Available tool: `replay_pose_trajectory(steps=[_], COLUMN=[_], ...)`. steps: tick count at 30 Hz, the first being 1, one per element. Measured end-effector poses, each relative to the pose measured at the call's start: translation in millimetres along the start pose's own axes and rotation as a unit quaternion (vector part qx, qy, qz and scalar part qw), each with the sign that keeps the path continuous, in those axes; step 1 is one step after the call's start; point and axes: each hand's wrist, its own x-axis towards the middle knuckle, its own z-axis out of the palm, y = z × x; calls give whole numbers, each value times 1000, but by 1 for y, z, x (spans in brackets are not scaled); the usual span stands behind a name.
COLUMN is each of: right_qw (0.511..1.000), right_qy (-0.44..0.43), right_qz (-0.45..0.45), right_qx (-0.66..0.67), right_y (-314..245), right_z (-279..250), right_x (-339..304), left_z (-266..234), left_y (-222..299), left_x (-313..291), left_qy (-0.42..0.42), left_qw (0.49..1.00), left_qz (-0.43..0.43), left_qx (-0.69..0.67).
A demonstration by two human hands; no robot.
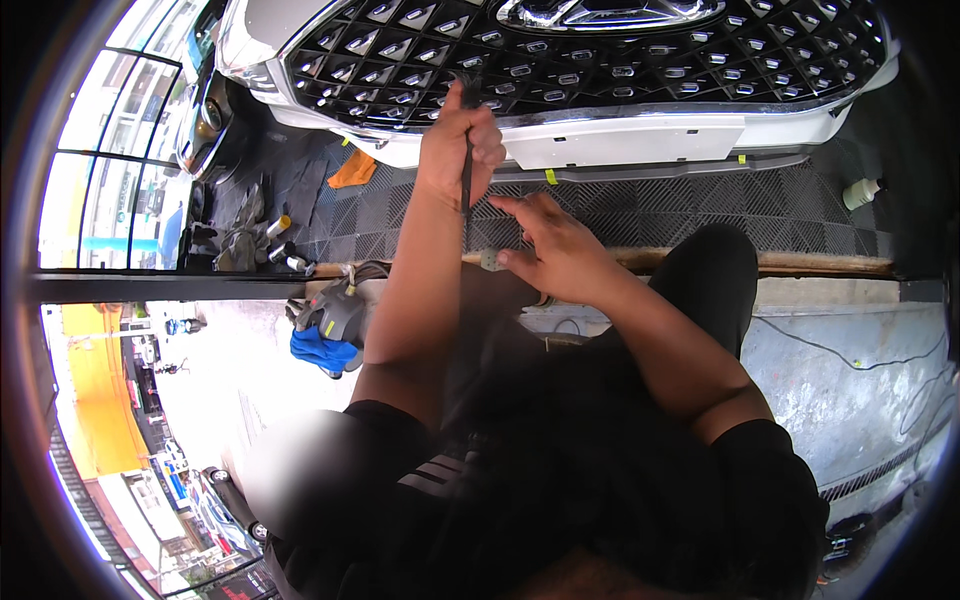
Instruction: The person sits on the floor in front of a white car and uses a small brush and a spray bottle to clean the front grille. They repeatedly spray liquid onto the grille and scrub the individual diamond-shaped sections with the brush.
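My left hand (460,150) is closed round the handle of a dark brush (467,190), its thumb pointing up toward the bristles. The dark bristle end is at the lower part of a black car grille (570,75) studded with small chrome pieces; whether it touches cannot be told. Below the grille runs a white bumper (630,143). My right hand (560,245) hovers lower and to the right, thumb and index finger stretched apart, with nothing visible in it. It is nearest to the brush's handle end and my left wrist.
An orange cloth (352,170) lies under the bumper's left side. Several bottles (279,227) stand farther left, and a pale bottle (862,193) lies at right. A grey machine (338,312) carries a blue cloth (322,350). A cable (815,345) crosses the floor at right.
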Motion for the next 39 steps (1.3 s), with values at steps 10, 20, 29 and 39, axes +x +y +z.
replay_pose_trajectory(steps=[10,20,29,39], right_qw=[997,945,971,736], right_qy=[53,226,190,196], right_qz=[52,69,52,154], right_qx=[33,227,132,630], right_y=[-3,7,-7,-37], right_z=[1,38,61,46], right_x=[10,37,70,147], left_z=[-10,-23,-33,-168], left_y=[5,-66,-46,-2], left_x=[-24,-68,-78,-169], left_qy=[-37,74,118,184], left_qw=[972,914,945,590], left_qz=[-12,135,164,159], left_qx=[232,374,256,770])
